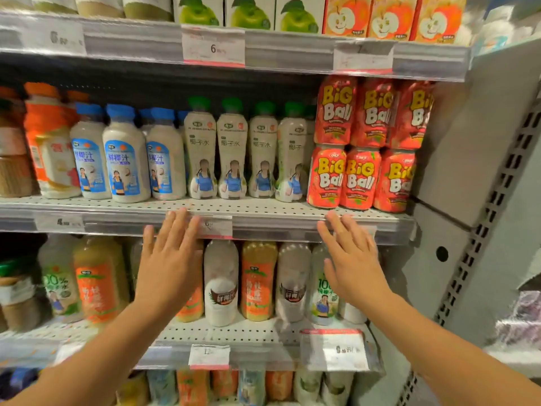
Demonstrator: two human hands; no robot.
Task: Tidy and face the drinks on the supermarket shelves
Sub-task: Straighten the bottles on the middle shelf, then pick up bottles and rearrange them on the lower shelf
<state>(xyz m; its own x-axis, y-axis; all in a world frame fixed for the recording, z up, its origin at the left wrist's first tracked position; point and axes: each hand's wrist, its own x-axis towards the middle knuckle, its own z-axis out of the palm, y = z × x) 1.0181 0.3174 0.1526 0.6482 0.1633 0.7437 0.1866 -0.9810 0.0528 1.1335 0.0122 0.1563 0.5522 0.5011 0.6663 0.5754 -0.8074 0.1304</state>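
Both hands flat, fingers straight, holding nothing — left hand (168,259) and right hand (352,262) hover near the middle shelf edge (263,227). Green-capped coconut water bottles (231,150) stand upright just above and beyond, between the two hands; left hand slightly nearer. Big Ball cans (360,177) stacked right, blue-capped coconut milk bottles (126,159) left. Nothing blocks the reach.

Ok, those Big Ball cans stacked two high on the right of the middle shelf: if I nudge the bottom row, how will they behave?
The top cans would probably wobble or topple, since each rests on a bottom can. They look full, so fairly heavy. Glossy wrap probably makes them slippery.
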